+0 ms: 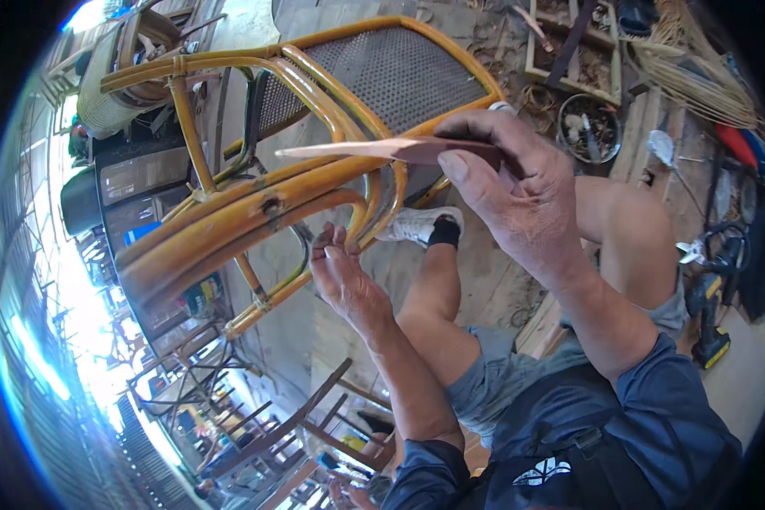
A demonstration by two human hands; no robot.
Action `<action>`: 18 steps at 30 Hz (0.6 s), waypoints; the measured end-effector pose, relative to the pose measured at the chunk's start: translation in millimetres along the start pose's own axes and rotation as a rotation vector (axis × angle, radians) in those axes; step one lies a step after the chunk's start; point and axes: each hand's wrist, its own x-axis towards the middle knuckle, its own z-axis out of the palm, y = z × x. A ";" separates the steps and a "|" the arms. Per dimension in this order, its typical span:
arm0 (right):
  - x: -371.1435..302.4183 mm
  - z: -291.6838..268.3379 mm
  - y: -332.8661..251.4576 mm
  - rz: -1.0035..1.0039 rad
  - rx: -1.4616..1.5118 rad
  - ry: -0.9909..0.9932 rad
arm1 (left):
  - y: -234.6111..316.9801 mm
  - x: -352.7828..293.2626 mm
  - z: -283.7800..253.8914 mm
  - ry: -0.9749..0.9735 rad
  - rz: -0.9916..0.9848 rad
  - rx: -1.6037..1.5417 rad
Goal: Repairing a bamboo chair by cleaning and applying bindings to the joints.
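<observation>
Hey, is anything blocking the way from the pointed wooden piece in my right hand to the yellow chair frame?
Nothing visible does. The pointed wooden piece in your right hand overlaps the yellow chair frame in this view; contact is unclear. Your left hand is lower in the picture, clear of it.

Open air lies between the left hand [344, 276] and right hand [518, 183], over the white shoe [410, 226]. Leftward, the rattan chair [314, 178] bars the way except through slots in its frame, whose depth is hard to judge. The right knee [633, 225] blocks the right hand's outer side.
</observation>
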 end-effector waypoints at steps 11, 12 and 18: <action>8.0 7.1 52.3 -0.003 0.185 -0.088 | -28.0 42.3 20.3 0.027 0.040 0.242; 7.2 6.8 53.8 0.014 0.203 -0.081 | -27.0 41.2 17.1 0.060 0.081 0.352; 9.1 3.6 62.5 -0.035 0.286 -0.161 | -20.3 36.4 22.9 0.066 0.233 1.182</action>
